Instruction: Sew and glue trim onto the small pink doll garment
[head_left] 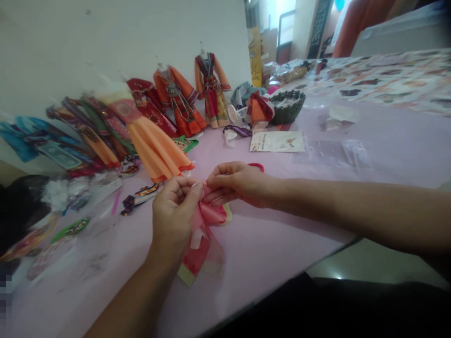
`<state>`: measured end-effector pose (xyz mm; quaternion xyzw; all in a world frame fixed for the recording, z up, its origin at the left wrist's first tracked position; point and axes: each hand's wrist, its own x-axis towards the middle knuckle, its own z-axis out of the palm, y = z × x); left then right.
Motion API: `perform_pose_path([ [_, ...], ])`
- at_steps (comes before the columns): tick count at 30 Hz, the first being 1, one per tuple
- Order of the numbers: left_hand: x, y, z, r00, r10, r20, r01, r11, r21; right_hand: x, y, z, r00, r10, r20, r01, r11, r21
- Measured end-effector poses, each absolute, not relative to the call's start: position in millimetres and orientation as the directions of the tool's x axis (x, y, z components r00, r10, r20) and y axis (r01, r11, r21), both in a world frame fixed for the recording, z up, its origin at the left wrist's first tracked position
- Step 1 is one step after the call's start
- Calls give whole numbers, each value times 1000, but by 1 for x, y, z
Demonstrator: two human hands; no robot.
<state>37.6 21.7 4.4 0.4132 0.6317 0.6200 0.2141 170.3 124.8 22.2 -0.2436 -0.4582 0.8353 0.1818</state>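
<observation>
A small pink doll garment point(213, 213) with pale yellow edging hangs between my two hands just above the table. My left hand point(173, 213) pinches its upper edge between thumb and fingers. From the other side, my right hand point(237, 184) grips the same gathered edge, its fingertips close to the left thumb. A red and sheer strip point(200, 251) with a yellow-green end trails below the garment. Behind my right hand a red loop point(257, 166) sticks out, mostly hidden. An orange doll dress point(155, 145) leans just beyond my left hand.
Several doll costumes point(179, 103) stand along the white wall. A dark woven basket point(288, 107) sits at the back, with a printed card point(276, 141) and clear plastic bags point(338, 152) before it. Ribbons point(141, 197) and a green-edged piece point(72, 229) lie left on the pink table point(282, 244).
</observation>
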Motion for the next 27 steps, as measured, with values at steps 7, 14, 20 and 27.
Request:
perform_pose_path([
  [7, 35, 24, -2, -576, 753, 317, 324, -146, 935, 169, 122, 22, -801, 547, -243, -87, -507, -858],
  [14, 41, 23, 3, -579, 756, 305, 315, -138, 939, 170, 119, 24, -779, 572, -256, -78, -494, -866],
  [20, 41, 22, 2, -576, 757, 308, 336, -124, 934, 169, 117, 23, -772, 594, -224, -96, -457, -884],
  [27, 40, 22, 1, -586, 742, 325, 374, -107, 921, 167, 113, 26, -747, 636, -194, -95, -390, -916],
])
